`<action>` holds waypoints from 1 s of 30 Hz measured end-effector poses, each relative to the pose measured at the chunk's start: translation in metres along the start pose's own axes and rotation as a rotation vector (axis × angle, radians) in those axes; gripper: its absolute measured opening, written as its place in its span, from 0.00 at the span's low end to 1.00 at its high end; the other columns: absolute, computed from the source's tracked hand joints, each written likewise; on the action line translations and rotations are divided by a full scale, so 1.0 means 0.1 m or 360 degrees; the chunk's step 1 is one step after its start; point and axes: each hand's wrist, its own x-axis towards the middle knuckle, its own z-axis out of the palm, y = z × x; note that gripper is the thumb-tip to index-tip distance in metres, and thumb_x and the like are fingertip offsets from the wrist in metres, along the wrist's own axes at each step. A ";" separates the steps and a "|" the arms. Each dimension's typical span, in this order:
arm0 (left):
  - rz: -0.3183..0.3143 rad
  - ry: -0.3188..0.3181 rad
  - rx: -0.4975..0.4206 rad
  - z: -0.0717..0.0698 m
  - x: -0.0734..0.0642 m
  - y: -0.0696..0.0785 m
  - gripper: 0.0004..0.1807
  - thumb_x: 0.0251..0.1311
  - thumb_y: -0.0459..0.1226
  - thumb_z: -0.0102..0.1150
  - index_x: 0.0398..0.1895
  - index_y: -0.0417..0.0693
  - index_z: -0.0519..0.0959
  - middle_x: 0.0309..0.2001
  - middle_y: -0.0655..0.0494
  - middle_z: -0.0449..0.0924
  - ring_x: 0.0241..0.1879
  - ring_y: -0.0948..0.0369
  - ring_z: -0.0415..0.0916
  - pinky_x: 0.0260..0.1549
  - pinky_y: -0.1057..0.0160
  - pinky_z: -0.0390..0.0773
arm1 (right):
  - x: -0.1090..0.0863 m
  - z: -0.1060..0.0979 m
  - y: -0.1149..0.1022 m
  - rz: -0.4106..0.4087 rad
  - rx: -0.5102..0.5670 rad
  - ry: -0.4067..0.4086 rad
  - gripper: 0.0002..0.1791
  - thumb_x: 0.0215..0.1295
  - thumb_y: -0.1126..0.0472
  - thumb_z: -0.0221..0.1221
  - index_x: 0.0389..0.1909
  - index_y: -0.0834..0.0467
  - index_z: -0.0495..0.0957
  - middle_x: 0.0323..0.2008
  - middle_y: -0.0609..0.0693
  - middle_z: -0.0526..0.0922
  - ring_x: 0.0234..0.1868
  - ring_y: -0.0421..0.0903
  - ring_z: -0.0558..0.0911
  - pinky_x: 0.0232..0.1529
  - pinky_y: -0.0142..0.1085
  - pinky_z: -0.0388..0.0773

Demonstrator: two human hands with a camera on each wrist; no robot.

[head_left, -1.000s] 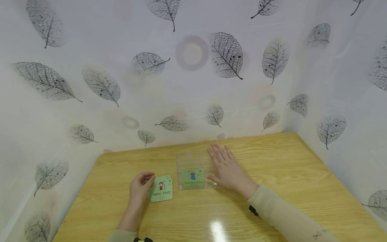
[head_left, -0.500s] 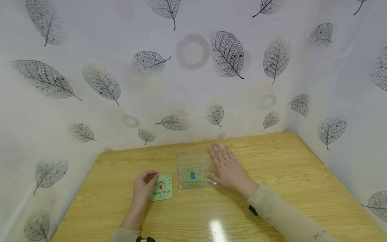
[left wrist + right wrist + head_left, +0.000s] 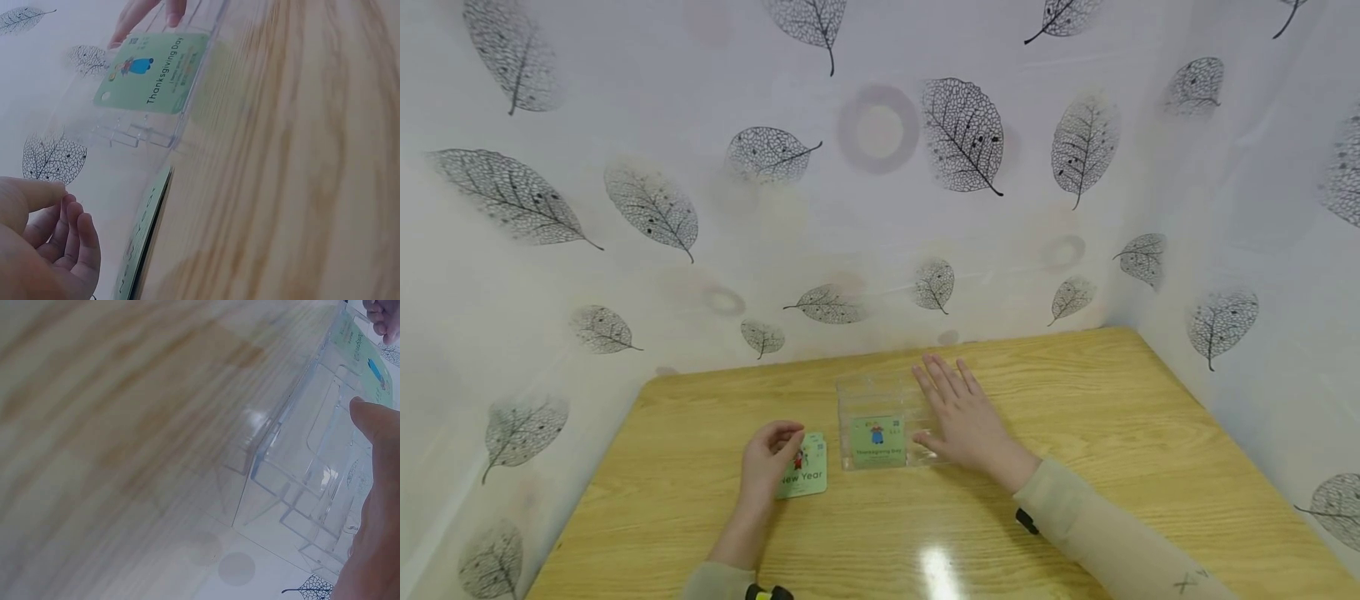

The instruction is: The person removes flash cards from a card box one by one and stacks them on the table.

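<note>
A small stack of green cards (image 3: pixel 807 483) lies on the table with "New Year" on top. My left hand (image 3: pixel 769 463) hovers over the stack's left side, thumb tip meeting the index finger and the other fingers loosely curved. In the left wrist view nothing shows between those fingertips, and the stack (image 3: pixel 145 231) lies below them. To the right stands a clear plastic box (image 3: pixel 300 456) with divided compartments. One green card (image 3: pixel 878 442) reading "Thanksgiving Day" sits in its left compartment. My right hand (image 3: pixel 964 425) rests across the box's right part, fingers straight and spread.
Everything rests on a wooden table (image 3: pixel 1075 417). Behind it and at both sides hang pale sheets (image 3: pixel 880 225) printed with dark leaf shapes. A bright reflection shows on the tabletop near the front.
My left hand has slid to the right, from the stack's left edge to over the top card, covering part of its picture and lettering. The right hand and the box have stayed put.
</note>
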 end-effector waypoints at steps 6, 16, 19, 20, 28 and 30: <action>-0.0016 0.0002 0.0009 0.06 0.02 0.03 0.10 0.70 0.28 0.64 0.52 0.32 0.83 0.43 0.45 0.86 0.36 0.67 0.79 0.35 0.76 0.81 | 0.01 0.02 0.01 0.0000 -0.0024 0.0009 0.60 0.69 0.28 0.60 0.86 0.60 0.45 0.86 0.62 0.47 0.86 0.61 0.51 0.86 0.58 0.41; -0.0020 -0.0037 -0.0040 0.15 -0.01 0.06 0.10 0.71 0.29 0.64 0.52 0.33 0.83 0.44 0.44 0.86 0.34 0.66 0.79 0.32 0.74 0.80 | 0.02 0.04 0.00 -0.0005 0.0001 0.0045 0.60 0.68 0.29 0.61 0.85 0.61 0.47 0.86 0.62 0.48 0.86 0.61 0.53 0.86 0.59 0.44; -0.0006 -0.0038 -0.0042 0.18 -0.01 0.06 0.10 0.71 0.28 0.64 0.52 0.33 0.83 0.44 0.44 0.86 0.35 0.67 0.79 0.34 0.75 0.81 | 0.01 0.05 0.00 -0.0001 -0.0005 0.0045 0.60 0.68 0.29 0.62 0.86 0.60 0.46 0.85 0.62 0.50 0.86 0.60 0.52 0.86 0.58 0.43; -0.0003 -0.0037 -0.0046 0.19 -0.01 0.06 0.10 0.71 0.28 0.64 0.51 0.32 0.83 0.44 0.44 0.86 0.35 0.67 0.79 0.35 0.76 0.81 | 0.01 0.05 0.00 0.0002 -0.0010 0.0041 0.61 0.68 0.29 0.62 0.86 0.60 0.46 0.86 0.62 0.50 0.86 0.60 0.52 0.86 0.58 0.43; 0.0031 -0.0043 -0.0079 0.25 0.00 0.06 0.09 0.70 0.27 0.64 0.50 0.31 0.83 0.42 0.44 0.86 0.34 0.68 0.79 0.35 0.75 0.82 | 0.02 0.03 0.00 0.0003 -0.0042 0.0036 0.61 0.68 0.28 0.61 0.86 0.60 0.46 0.86 0.62 0.48 0.86 0.60 0.53 0.86 0.58 0.44; 0.0029 -0.0057 -0.0091 0.26 -0.01 0.06 0.09 0.70 0.28 0.64 0.50 0.32 0.83 0.42 0.44 0.86 0.34 0.67 0.79 0.36 0.75 0.82 | 0.01 0.04 0.00 0.0005 -0.0041 0.0033 0.61 0.68 0.28 0.61 0.86 0.60 0.45 0.86 0.61 0.47 0.86 0.60 0.53 0.86 0.58 0.43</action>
